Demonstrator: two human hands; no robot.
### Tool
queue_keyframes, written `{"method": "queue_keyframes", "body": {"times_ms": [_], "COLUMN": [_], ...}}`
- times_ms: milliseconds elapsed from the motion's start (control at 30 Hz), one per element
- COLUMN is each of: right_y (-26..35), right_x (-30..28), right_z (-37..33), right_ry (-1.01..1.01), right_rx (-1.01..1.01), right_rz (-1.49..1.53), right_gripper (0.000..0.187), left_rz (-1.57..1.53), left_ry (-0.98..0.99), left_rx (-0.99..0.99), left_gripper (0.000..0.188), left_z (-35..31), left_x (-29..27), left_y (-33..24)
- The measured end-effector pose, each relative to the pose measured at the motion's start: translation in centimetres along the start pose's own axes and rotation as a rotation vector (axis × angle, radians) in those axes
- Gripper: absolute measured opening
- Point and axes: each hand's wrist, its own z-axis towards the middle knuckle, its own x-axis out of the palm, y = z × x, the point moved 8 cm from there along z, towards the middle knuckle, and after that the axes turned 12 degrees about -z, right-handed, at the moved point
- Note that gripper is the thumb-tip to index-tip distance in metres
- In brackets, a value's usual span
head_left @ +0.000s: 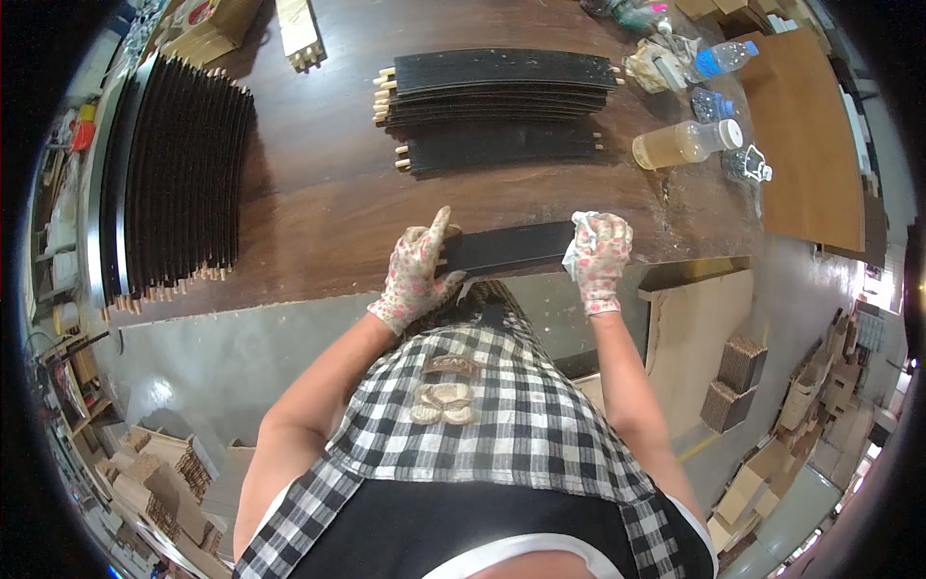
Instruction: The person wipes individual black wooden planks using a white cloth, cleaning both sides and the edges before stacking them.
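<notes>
A short black board [508, 248] lies along the near edge of the table [318, 207]. My left hand [417, 269], in a floral-patterned glove, grips the board's left end, thumb along the near side and index finger stretched up and away. At the right end, my right hand [602, 253] wears a matching glove and is closed on a crumpled white cloth [577, 241], which it presses against the board. Farther back sit a stack of black boards with wooden dowels [502, 87] and, just in front of it, another dowelled black board [502, 149].
A long row of black boards on edge [174, 174] stands at the left. Pale dowelled pieces [298, 34] lie at the back. A jar of amber liquid [680, 145] and plastic bottles [725, 60] stand at the right. Cardboard [704, 338] is below the table's right side.
</notes>
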Motion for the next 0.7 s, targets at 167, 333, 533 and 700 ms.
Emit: {"method": "queue_keyframes", "body": {"times_ms": [167, 333, 533, 700], "right_y": [15.2, 3.6, 13.9, 0.1], "right_x": [-2.3, -1.3, -0.7, 0.8], "right_z": [1.0, 0.9, -0.2, -0.9], "right_ry": [0.129, -0.011, -0.003, -0.028], "right_rx": [-0.252, 0.053, -0.154, 0.193], "right_rz": [0.548, 0.104, 0.006, 0.054], "right_gripper": [0.009, 0.005, 0.012, 0.012], "left_rz": [-0.019, -0.060, 0.038, 0.014], "left_ry": [-0.076, -0.014, 0.018, -0.005], "left_rx": [0.101, 0.008, -0.016, 0.051], "left_gripper": [0.093, 0.102, 0.103, 0.102], "left_z": [-0.2, -0.4, -0.5, 0.2], "left_x": [-0.1, 0.1, 0.6, 0.6], "left_y": [0.9, 1.1, 1.5, -0.5]}}
